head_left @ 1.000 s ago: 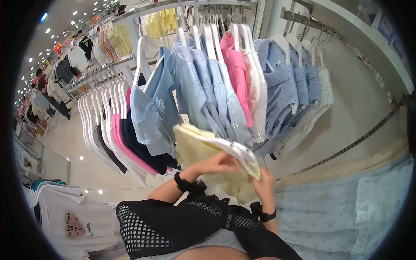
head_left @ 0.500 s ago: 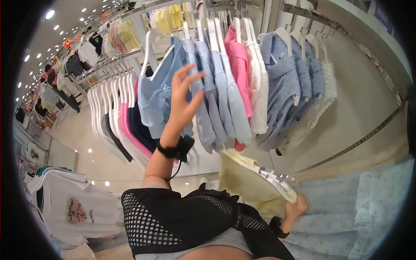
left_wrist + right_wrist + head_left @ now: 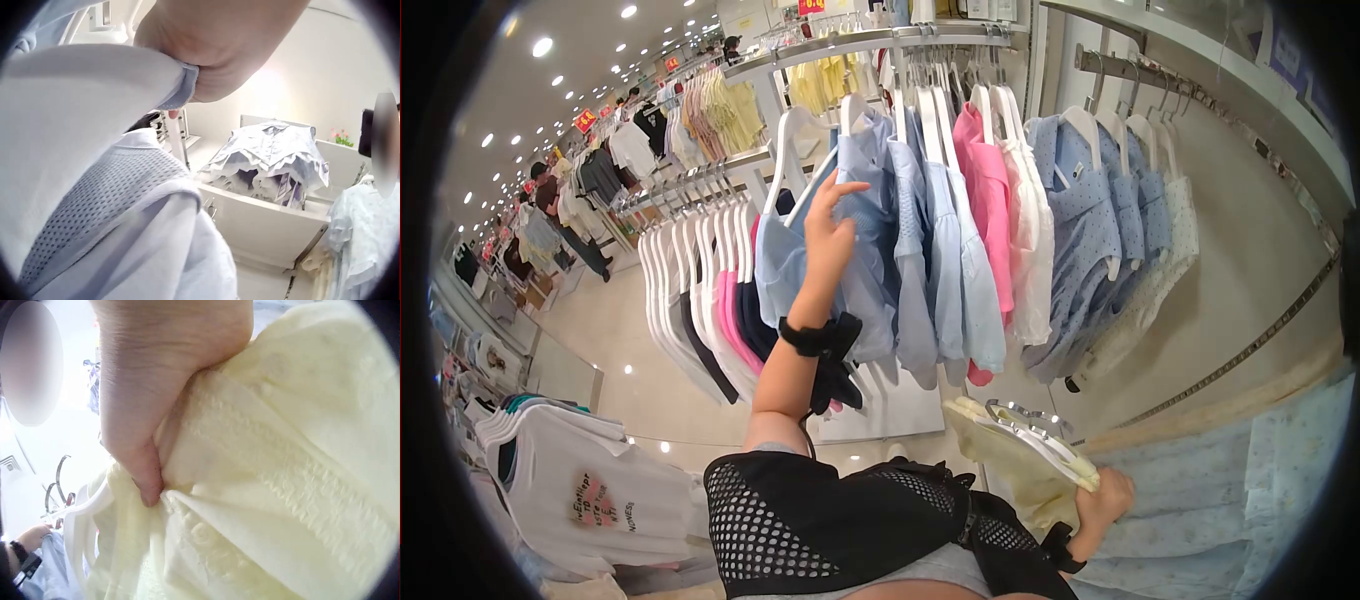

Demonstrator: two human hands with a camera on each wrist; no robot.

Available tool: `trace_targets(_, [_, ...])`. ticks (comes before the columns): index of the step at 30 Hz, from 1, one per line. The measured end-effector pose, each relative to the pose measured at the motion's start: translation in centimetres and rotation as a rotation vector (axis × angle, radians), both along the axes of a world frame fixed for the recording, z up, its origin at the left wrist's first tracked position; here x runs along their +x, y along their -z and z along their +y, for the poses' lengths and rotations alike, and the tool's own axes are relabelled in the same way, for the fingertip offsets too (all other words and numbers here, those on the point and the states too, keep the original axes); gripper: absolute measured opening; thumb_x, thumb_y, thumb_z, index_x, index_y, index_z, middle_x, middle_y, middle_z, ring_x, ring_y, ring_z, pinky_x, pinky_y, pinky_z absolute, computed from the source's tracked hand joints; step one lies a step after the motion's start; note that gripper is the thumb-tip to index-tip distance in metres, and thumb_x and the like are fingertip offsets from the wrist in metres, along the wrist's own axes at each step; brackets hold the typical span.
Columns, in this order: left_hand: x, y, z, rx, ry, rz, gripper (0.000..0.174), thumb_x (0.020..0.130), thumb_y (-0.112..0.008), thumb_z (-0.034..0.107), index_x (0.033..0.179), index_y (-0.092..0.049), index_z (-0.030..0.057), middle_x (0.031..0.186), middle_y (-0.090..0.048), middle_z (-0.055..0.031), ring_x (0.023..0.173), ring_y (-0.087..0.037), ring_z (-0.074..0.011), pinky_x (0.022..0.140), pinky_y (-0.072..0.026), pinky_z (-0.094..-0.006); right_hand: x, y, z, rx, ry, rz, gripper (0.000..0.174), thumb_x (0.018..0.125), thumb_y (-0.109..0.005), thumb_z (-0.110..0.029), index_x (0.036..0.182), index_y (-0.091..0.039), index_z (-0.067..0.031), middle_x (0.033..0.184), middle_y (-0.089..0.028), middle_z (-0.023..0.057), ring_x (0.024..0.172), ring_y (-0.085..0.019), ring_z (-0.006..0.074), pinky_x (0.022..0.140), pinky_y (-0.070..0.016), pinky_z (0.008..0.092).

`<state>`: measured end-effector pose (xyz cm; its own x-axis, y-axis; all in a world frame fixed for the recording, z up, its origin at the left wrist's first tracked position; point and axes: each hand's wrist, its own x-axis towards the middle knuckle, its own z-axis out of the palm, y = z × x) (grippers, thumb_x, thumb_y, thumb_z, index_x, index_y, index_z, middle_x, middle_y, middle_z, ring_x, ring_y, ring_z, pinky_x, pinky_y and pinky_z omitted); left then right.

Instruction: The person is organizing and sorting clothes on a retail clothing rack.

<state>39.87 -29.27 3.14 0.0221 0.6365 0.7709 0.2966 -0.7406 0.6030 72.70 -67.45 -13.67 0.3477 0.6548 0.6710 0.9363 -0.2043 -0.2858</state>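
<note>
My left hand is raised among the clothes on the rack and grips the shoulder edge of a light-blue top. In the left wrist view, the edge of the pale blue fabric runs between thumb and fingers, with one fingertip showing below. Lower right, my right hand holds a pale yellow garment at the shoulder, together with the end of its white hangers. The right wrist view shows the thumb pressed on the yellow cloth, which has embroidered trim. Other fingers are behind the fabric.
Beside the light-blue top hang more blue shirts, a pink shirt and white ones. Dotted blue garments hang from a wall bar. A lower rail of white hangers is at left, with a printed white T-shirt nearer.
My left hand has left the yellow garment, risen to the rack and taken hold of the light-blue top. My right hand has carried the yellow garment toward the lower right.
</note>
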Motion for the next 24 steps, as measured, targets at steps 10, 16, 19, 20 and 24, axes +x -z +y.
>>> trace_targets(10, [-7.4, -3.1, -3.5, -0.133, 0.095, -0.015, 0.060, 0.057, -0.035, -0.013, 0.109, -0.063, 0.0007, 0.138, -0.048, -0.0170, 0.134, -0.038, -0.0263, 0.109, -0.0257, -0.0312, -2.7, -0.4, 5.7, -0.003, -0.117, 0.006, 0.019, 0.055, -0.067, -0.016, 0.059, -0.051, -0.0064, 0.056, -0.051, 0.0106, 0.055, -0.051, 0.0314, 0.055, -0.0380, 0.0386])
trace_targets(16, [-8.6, -3.3, -3.8, -0.147, 0.081, 0.003, 0.057, 0.059, -0.034, -0.013, 0.108, -0.061, -0.0016, 0.129, -0.057, -0.0149, 0.127, -0.047, -0.0249, 0.106, -0.0303, -0.0304, -5.0, -0.6, 8.5, -0.029, -0.206, 0.080, 0.018, 0.054, -0.067, -0.016, 0.060, -0.053, -0.0064, 0.058, -0.054, 0.0102, 0.055, -0.051, 0.0308, 0.056, -0.0371, 0.0377])
trace_targets(19, [-8.8, -2.9, -3.7, -0.089, 0.055, 0.098, 0.055, 0.060, -0.033, -0.014, 0.106, -0.062, -0.0012, 0.127, -0.058, -0.0153, 0.125, -0.049, -0.0246, 0.104, -0.0326, -0.0300, -5.9, -0.4, 9.3, -0.036, -0.206, 0.078, 0.018, 0.053, -0.067, -0.015, 0.060, -0.053, -0.0065, 0.059, -0.055, 0.0099, 0.055, -0.052, 0.0305, 0.056, -0.0372, 0.0374])
trace_targets(20, [-8.8, -2.9, -3.7, -0.057, 0.039, 0.160, 0.054, 0.061, -0.034, -0.015, 0.105, -0.062, -0.0009, 0.126, -0.058, -0.0155, 0.124, -0.050, -0.0246, 0.103, -0.0335, -0.0299, -6.2, -0.2, 9.6, -0.040, -0.210, 0.087, 0.018, 0.053, -0.068, -0.015, 0.060, -0.053, -0.0065, 0.059, -0.055, 0.0099, 0.055, -0.052, 0.0305, 0.056, -0.0371, 0.0376])
trace_targets(24, [-8.4, -2.2, -2.7, -0.089, 0.124, 0.098, 0.052, 0.061, -0.035, -0.016, 0.102, -0.063, -0.0003, 0.125, -0.060, -0.0144, 0.118, -0.054, -0.0237, 0.100, -0.0352, -0.0287, -7.4, -0.1, 11.0, -0.081, -0.187, 0.059, 0.018, 0.054, -0.069, -0.015, 0.060, -0.054, -0.0064, 0.059, -0.055, 0.0099, 0.055, -0.052, 0.0305, 0.056, -0.0373, 0.0382])
